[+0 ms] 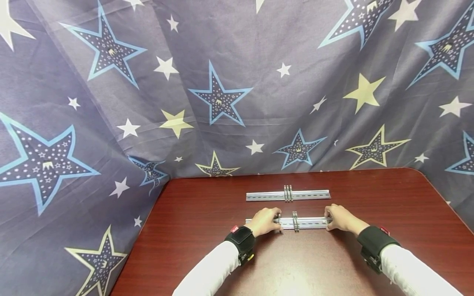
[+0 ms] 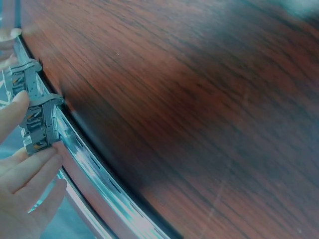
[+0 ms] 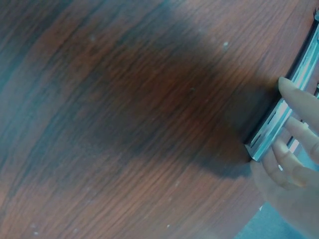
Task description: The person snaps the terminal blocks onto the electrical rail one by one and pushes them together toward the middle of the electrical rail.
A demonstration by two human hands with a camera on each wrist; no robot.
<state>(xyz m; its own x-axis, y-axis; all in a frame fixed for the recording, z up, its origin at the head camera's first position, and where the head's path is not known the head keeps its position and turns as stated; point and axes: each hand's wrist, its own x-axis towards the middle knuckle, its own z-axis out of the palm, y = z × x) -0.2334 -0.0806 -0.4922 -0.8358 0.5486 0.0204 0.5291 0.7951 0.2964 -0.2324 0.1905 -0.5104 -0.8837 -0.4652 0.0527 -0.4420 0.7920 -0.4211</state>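
A slotted metal DIN rail (image 1: 312,223) lies across the table before me. My left hand (image 1: 263,221) reaches over its left part and pinches a grey terminal block (image 2: 41,122) between thumb and fingers, the block sitting on the rail. Just to the right of that block, more terminal block pieces (image 1: 295,221) stand upright on the same rail. My right hand (image 1: 338,218) grips the rail's right end, thumb on the near edge and fingers on the far side, as the right wrist view shows. The rail's left end is partly hidden behind my left hand.
Behind lies a second DIN rail (image 1: 309,195), roughly parallel, with several terminal blocks (image 1: 288,193) near its middle. Both rest on a reddish-brown wooden table (image 1: 207,197). A grey star-patterned cloth (image 1: 229,139) hangs along the table's back and left sides.
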